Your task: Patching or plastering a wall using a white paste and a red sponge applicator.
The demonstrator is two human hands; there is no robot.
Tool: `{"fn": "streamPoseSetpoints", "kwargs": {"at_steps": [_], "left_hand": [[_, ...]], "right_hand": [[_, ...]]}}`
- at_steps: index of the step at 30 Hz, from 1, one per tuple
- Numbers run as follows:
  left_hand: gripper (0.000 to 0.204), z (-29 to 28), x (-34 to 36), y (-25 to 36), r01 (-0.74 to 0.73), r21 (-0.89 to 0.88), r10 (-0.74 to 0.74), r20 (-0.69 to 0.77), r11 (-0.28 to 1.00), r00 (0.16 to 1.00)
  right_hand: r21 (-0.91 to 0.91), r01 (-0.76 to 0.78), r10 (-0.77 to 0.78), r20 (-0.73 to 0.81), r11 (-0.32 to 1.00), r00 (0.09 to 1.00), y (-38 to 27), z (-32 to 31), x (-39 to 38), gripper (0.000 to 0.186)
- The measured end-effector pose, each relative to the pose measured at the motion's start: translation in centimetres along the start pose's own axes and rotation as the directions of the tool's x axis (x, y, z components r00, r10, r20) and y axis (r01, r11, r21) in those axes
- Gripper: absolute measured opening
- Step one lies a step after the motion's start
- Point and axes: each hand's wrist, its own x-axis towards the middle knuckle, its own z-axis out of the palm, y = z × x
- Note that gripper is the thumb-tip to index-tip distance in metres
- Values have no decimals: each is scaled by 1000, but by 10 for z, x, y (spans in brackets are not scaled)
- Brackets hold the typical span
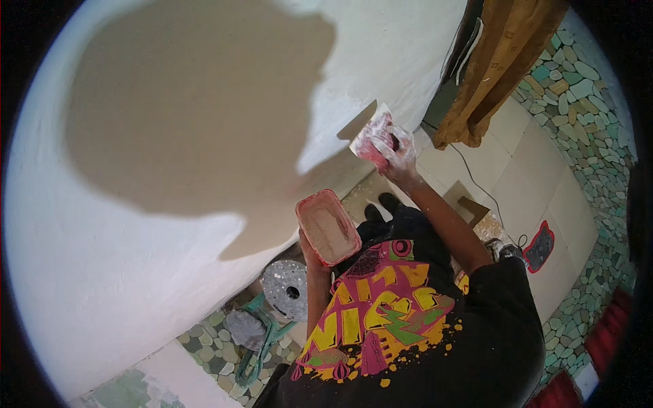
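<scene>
My left hand (311, 253) grips a red rectangular tub (327, 263) from its left side, in front of my body. Pale, pinkish putty (324, 221) coats the inside of the tub. Higher up and to the right, my right hand (401, 154) is closed round a flat spreader (371, 143), red and smeared with white. White residue covers the fingers of that hand. The spreader is close to the white wall (136, 265) and casts a shadow on it; whether its edge touches the wall I cannot tell.
A brown curtain (491, 75) hangs at the upper right. A thin cable (480, 182) crosses the pale floor tiles, near a dark, red-edged object (541, 248). By the wall's foot are a speckled grey disc (282, 285), a grey lump (245, 330) and green strapping (253, 364).
</scene>
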Motion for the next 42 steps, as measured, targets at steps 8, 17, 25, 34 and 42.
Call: {"fn": "streamPoseSetpoints", "kwargs": {"at_steps": [8, 17, 25, 34, 42], "left_hand": [[64, -18, -19, -6, 15, -92, -8, 74, 996, 997], [63, -55, -43, 27, -30, -79, 32, 27, 996, 999], [63, -92, -62, 47, -56, -94, 65, 93, 994, 994], [60, -123, -78, 72, -66, -155, 67, 2, 986, 998], [64, -129, -98, 76, -126, -152, 137, 69, 980, 988]], "right_hand": [[-190, -36, 70, 176, 981, 982, 45, 44, -42, 78], [-333, -64, 214, 438, 941, 873, 15, 50, -110, 63], [408, -770, 753, 245, 491, 611, -46, 54, -133, 34], [495, -597, 700, -32, 631, 713, -88, 68, -8, 43], [515, -512, 614, -37, 688, 788, -124, 84, -29, 47]]}}
